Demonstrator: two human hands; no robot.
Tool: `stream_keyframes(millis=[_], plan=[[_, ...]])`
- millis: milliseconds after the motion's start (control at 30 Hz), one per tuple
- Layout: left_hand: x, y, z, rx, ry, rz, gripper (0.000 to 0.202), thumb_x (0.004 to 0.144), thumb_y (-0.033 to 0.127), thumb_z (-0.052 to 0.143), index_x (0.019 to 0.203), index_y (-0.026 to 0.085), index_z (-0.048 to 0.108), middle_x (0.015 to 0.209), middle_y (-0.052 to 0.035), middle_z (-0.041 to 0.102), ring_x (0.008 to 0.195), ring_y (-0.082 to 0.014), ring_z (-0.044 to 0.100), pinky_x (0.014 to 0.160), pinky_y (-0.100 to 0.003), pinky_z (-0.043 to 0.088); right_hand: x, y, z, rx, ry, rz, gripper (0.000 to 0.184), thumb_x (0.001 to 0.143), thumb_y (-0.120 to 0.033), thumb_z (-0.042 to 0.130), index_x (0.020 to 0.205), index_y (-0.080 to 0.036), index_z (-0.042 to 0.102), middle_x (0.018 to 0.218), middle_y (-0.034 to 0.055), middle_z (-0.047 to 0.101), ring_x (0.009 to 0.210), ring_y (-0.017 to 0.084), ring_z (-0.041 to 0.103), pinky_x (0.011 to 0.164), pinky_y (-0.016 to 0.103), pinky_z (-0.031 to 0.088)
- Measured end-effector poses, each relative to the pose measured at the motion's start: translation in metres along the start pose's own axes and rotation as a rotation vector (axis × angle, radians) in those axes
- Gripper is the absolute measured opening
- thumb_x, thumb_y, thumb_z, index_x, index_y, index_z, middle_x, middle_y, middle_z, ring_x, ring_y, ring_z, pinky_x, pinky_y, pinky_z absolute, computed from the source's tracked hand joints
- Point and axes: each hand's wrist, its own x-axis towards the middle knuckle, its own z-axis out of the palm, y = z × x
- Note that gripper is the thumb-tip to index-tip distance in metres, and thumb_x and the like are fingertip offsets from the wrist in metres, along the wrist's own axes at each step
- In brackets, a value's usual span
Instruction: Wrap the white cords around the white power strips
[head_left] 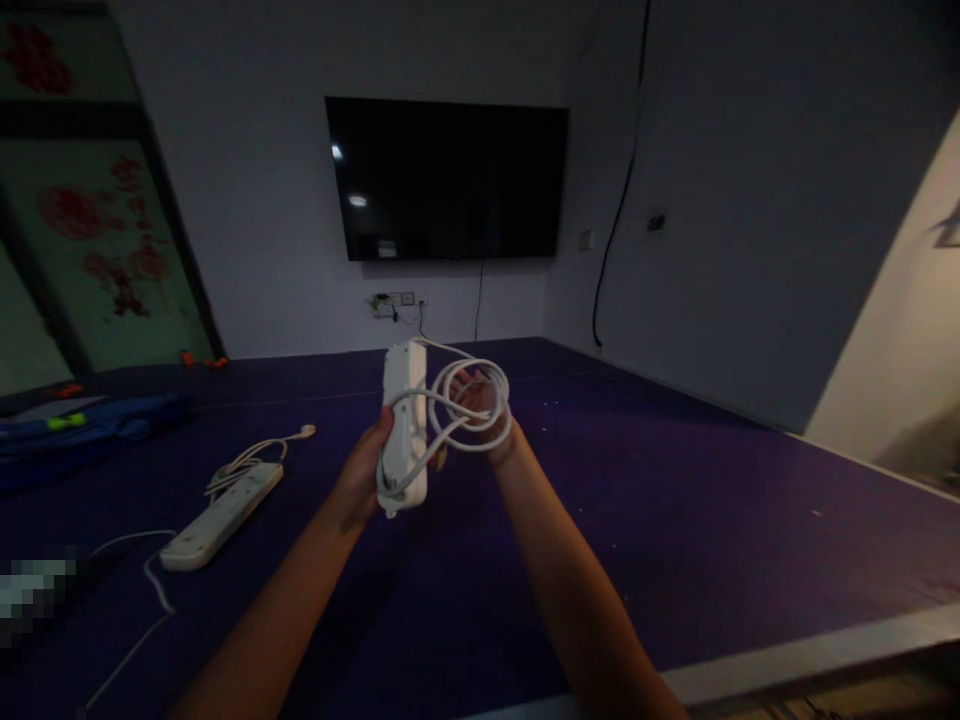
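A white power strip [406, 425] stands nearly upright in the air in front of me. My left hand [369, 462] grips it along its left side, thumb on the near face. Its white cable [471, 447] is gathered in loose loops on the right. My right hand [491, 405] holds up these loops, which lie across the palm; its fingers are loosely bent and partly hidden behind the cable. A second white power strip [223, 518] rests on the purple surface [675, 520] to the left, its cord bunched beside it and the plug [307, 432] at the far end.
Blue cloth [127, 420] with a bright green item lies at the far left. A thin white cord [156, 580] trails along the surface. A television [450, 180] hangs above wall sockets [397, 300]. A pale edge [825, 650] borders the surface at the near right.
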Motion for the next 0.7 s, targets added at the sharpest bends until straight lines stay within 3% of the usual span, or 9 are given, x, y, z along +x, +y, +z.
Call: stream_keyframes(millis=[133, 233, 333, 500, 700], plan=[[-0.001, 0.019, -0.009, 0.043, 0.117, 0.083, 0.047, 0.085, 0.056, 0.046, 0.103, 0.016, 0.063, 0.063, -0.0043, 0.065, 0.052, -0.0152, 0.061, 0.045, -0.023, 0.049, -0.007, 0.036, 0.016, 0.197, -0.116, 0.248, 0.038, 0.091, -0.04, 0.031, 0.091, -0.016, 0.061, 0.08, 0.0069, 0.068, 0.073, 0.019, 0.063, 0.069, 0.036, 0.053], [-0.001, 0.021, -0.01, 0.036, 0.156, 0.091, 0.044, 0.087, 0.052, 0.046, 0.107, 0.016, 0.063, 0.068, -0.0052, 0.067, 0.055, -0.0162, 0.063, 0.043, -0.023, 0.048, -0.011, 0.052, 0.024, 0.32, -0.04, 0.303, 0.051, 0.093, -0.05, 0.024, 0.085, -0.017, 0.061, 0.067, 0.0045, 0.065, 0.062, 0.018, 0.06, 0.067, 0.035, 0.053], [-0.002, 0.014, -0.015, 0.009, 0.158, 0.111, 0.039, 0.085, 0.049, 0.051, 0.101, 0.015, 0.064, 0.07, -0.0049, 0.068, 0.056, -0.0148, 0.063, 0.046, -0.022, 0.05, -0.015, 0.051, 0.029, 0.346, -0.055, 0.236, 0.059, 0.093, -0.055, 0.018, 0.082, -0.017, 0.061, 0.056, 0.0011, 0.057, 0.053, 0.015, 0.054, 0.061, 0.032, 0.052], [-0.009, -0.006, -0.033, 0.008, 0.134, 0.125, 0.038, 0.073, 0.051, 0.066, 0.088, 0.016, 0.064, 0.067, -0.0032, 0.068, 0.051, -0.0139, 0.063, 0.048, -0.022, 0.052, -0.022, 0.028, 0.036, 0.394, -0.131, 0.092, 0.063, 0.093, -0.055, 0.011, 0.075, -0.019, 0.059, 0.053, -0.0017, 0.048, 0.047, 0.012, 0.043, 0.054, 0.027, 0.048], [-0.008, -0.027, -0.055, -0.012, 0.052, -0.109, 0.04, 0.073, 0.054, 0.064, 0.084, 0.015, 0.064, 0.065, -0.0049, 0.069, 0.05, -0.0159, 0.064, 0.046, -0.023, 0.052, -0.029, 0.013, 0.047, 0.509, -0.158, 0.016, 0.056, 0.094, -0.054, 0.018, 0.095, -0.021, 0.062, 0.056, -0.0029, 0.045, 0.05, 0.013, 0.042, 0.064, 0.031, 0.048]])
